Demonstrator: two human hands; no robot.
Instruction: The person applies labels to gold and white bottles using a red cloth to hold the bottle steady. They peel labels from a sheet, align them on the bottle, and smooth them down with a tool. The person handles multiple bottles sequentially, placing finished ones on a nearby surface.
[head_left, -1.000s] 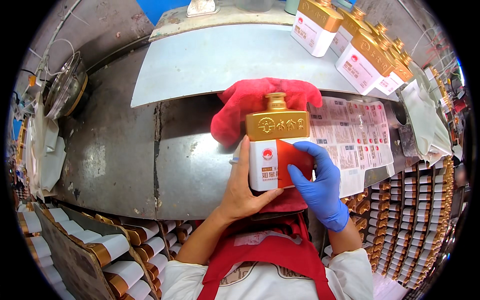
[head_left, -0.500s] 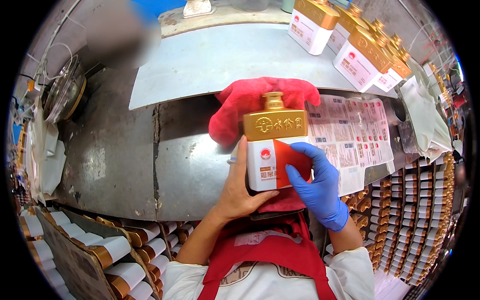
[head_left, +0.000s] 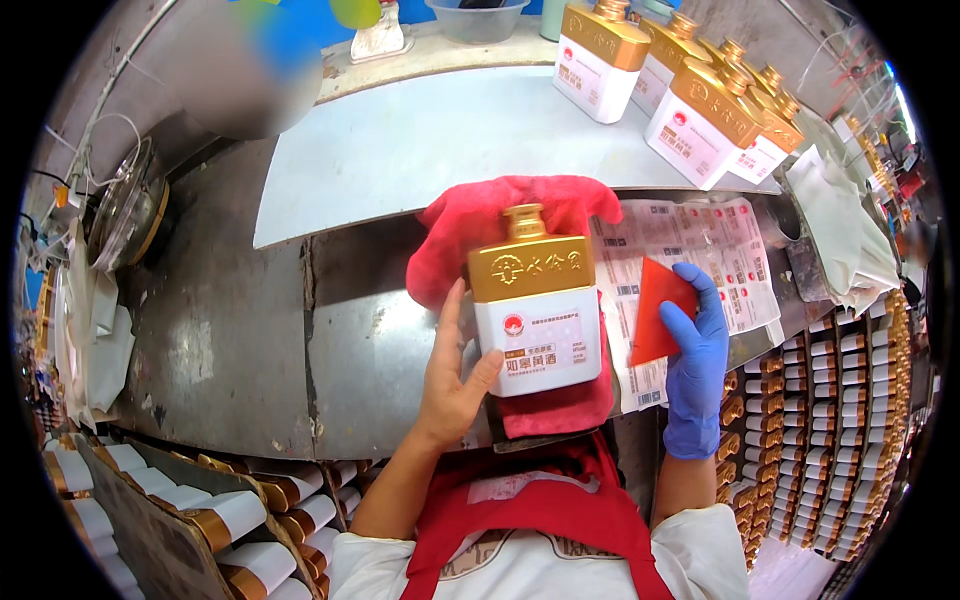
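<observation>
A flat white bottle (head_left: pixel 540 335) with a gold shoulder and neck is in front of me, its printed label facing up. My bare left hand (head_left: pixel 455 370) grips it along its left side, thumb over the front edge. Under and behind the bottle lies a red cloth (head_left: pixel 440 255). In a blue glove, my right hand (head_left: pixel 695 350) pinches a flat orange-red scraper (head_left: pixel 660 310), held apart from the bottle over the label sheet (head_left: pixel 745 260).
Several similar bottles (head_left: pixel 700 125) stand on a pale board (head_left: pixel 400 150) at the back right. Bottles lie in racks (head_left: pixel 840 430) at lower right and lower left (head_left: pixel 240 510). A steel bowl (head_left: pixel 130 210) leans at the far left; white sheets (head_left: pixel 840 220) hang at right.
My right hand has drawn the scraper off the bottle's front and away to the right, uncovering the whole label. The left hand keeps its hold on the bottle.
</observation>
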